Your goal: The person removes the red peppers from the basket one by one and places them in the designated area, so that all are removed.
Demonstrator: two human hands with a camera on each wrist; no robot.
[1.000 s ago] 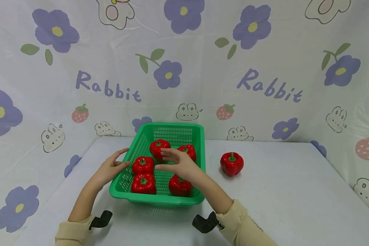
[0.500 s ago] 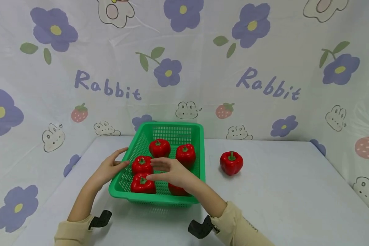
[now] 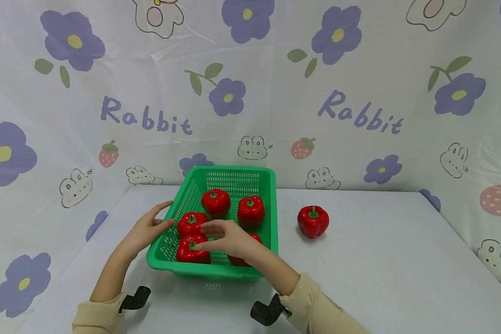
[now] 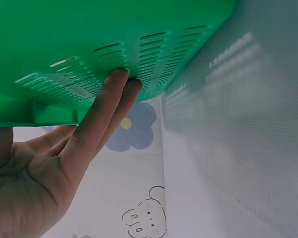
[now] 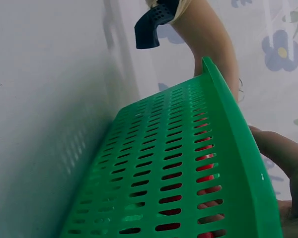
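Observation:
A green slotted plastic basket [image 3: 269, 185] holds several red bell peppers. My left hand [image 3: 147, 233] is at its left rim; the left wrist view shows its fingers [image 4: 102, 111] against the outer wall, with the thumb going over the rim. Inside the basket, my right hand [image 3: 230, 239] hovers with thumb and fingers apart over the front-left bell pepper [image 3: 185, 253] and the one behind it [image 3: 189, 221]. Whether it touches either is unclear. Farther back sit two more bell peppers [image 3: 215, 200] [image 3: 251, 212]. Another bell pepper [image 3: 236, 261] is partly covered by my right forearm.
One bell pepper [image 3: 313, 222] stands stem up on the white table [image 3: 371, 250], right of the basket. A patterned curtain [image 3: 250, 125] with flowers and rabbits hangs behind the table. A black camera mount [image 3: 267, 313] sits on my right wrist.
My right hand has moved left and toward me, from the middle of the basket to the two left bell peppers. The left hand stays at the rim.

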